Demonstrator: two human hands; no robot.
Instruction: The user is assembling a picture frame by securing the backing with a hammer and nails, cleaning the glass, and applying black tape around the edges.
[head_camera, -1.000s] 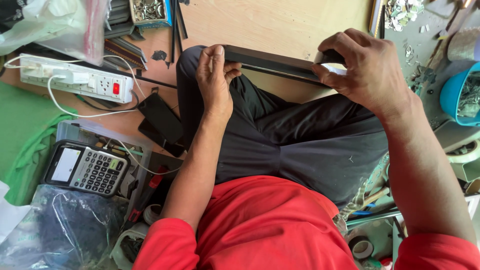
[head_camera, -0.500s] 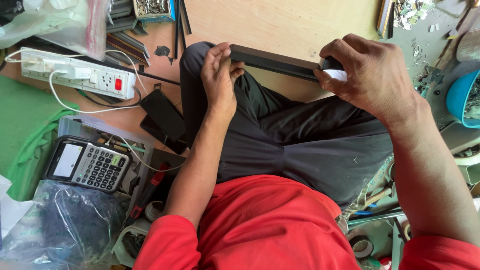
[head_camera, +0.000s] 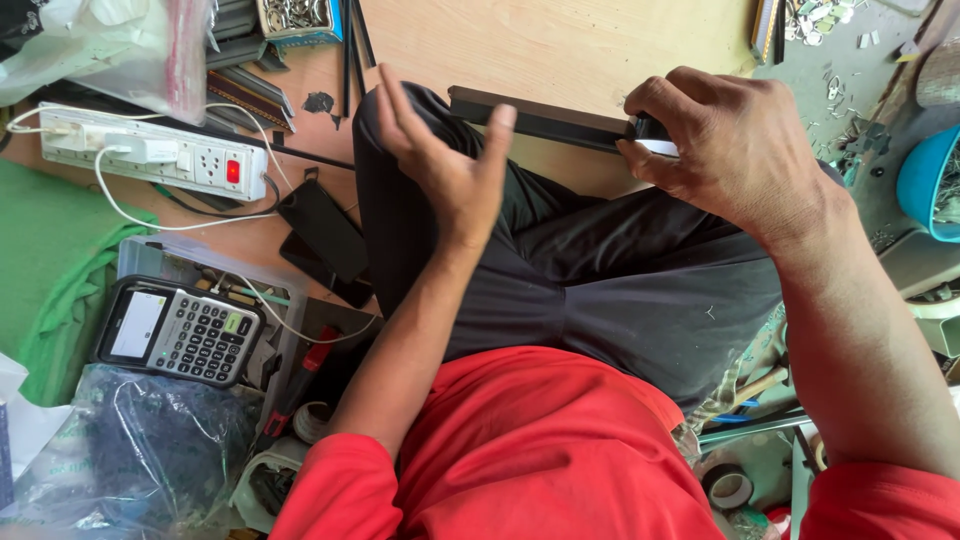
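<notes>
Gripping one dark bar (head_camera: 540, 118), right hand (head_camera: 720, 150).

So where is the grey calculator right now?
The grey calculator lies at the lower left of the head view, beside the left arm, below the white power strip.

Matt dark metal bar (head_camera: 545, 122); pale smooth wooden board (head_camera: 560, 45)

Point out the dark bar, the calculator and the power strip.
dark bar (head_camera: 545, 120), head view, middle of its top face.
calculator (head_camera: 195, 337), head view, on the keypad.
power strip (head_camera: 175, 160), head view, on the white body.
</notes>
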